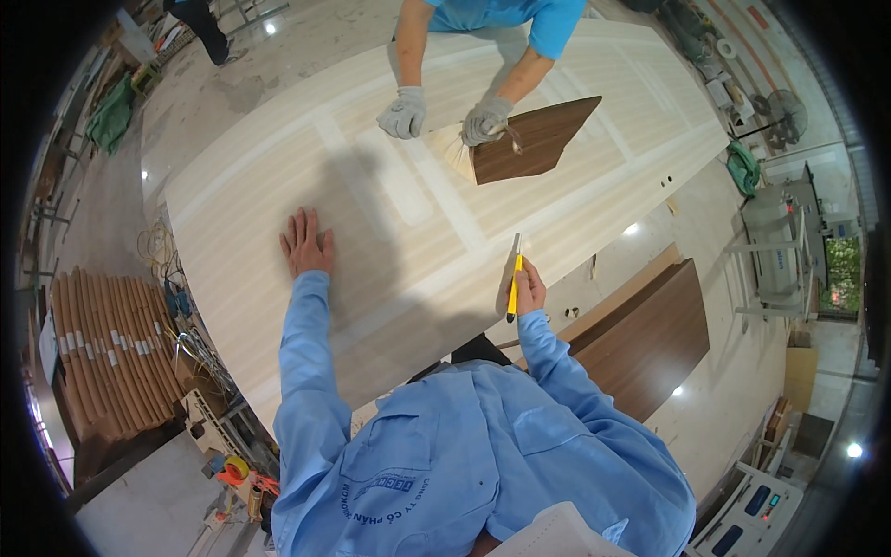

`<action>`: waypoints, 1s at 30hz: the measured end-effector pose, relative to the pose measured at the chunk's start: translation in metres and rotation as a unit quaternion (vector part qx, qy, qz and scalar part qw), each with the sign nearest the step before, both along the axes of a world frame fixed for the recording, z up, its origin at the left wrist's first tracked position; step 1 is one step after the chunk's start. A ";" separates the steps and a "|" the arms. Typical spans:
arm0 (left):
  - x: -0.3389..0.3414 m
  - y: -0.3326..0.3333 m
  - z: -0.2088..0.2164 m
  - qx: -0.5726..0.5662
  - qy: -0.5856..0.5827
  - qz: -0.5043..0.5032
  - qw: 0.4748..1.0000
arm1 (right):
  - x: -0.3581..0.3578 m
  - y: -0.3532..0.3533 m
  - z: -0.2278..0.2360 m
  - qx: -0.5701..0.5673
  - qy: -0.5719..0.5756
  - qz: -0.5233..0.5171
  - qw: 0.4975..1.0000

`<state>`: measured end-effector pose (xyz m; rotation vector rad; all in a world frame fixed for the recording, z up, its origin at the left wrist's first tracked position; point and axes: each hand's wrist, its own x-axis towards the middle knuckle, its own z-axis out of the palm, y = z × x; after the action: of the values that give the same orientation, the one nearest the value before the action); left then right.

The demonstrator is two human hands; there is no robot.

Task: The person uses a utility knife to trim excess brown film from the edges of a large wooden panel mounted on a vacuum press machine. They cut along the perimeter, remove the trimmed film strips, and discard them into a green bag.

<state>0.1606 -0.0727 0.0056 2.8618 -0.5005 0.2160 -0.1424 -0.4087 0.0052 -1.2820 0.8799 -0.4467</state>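
A large pale wood-grain panel [251, 232] stretches across in front of me, with lighter bands on its face. My left hand [304, 243] lies flat on it, fingers spread, holding nothing. In my right hand [530, 288], near the panel's front edge, is a yellow utility knife [514, 286], its blade end pointing away from me. Across the panel a co-worker in a blue shirt leans over, wearing grey gloves. One glove [486, 122] grips a bunched translucent film by a dark brown wood-grain piece [534, 141]; the other glove [403, 113] rests on the panel.
Brown boards [654, 339] lie to my right, beyond the panel's edge. Several long brown strips [116, 348] are stacked at the left, near loose cables and tape rolls [236, 467]. A fan [785, 115] and machines [784, 243] stand at the far right. Another person's leg shows at the top left.
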 end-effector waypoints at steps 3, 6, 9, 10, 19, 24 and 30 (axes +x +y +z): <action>0.000 0.000 0.001 -0.002 0.003 0.002 1.000 | 0.000 0.000 0.000 -0.007 -0.007 0.005 1.000; 0.000 0.000 0.001 -0.002 0.003 0.001 1.000 | 0.000 0.000 0.000 -0.008 0.005 0.003 1.000; 0.000 0.000 0.002 -0.003 0.003 0.000 1.000 | 0.000 0.000 0.001 0.000 0.004 0.004 1.000; 0.000 0.001 0.002 -0.001 0.005 0.002 1.000 | 0.000 0.000 0.001 -0.015 -0.013 0.008 1.000; 0.001 0.001 0.000 -0.009 0.000 -0.001 1.000 | 0.002 0.001 0.000 -0.041 -0.015 0.007 0.999; 0.001 0.002 -0.001 -0.009 0.002 -0.002 1.000 | 0.002 0.002 -0.002 -0.025 0.003 -0.005 1.000; 0.002 0.001 0.003 0.000 0.012 0.004 1.000 | -0.001 0.001 -0.001 -0.016 0.005 0.003 1.000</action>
<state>0.1621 -0.0713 0.0081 2.8640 -0.4852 0.1812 -0.1429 -0.4078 0.0042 -1.3160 0.8797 -0.4514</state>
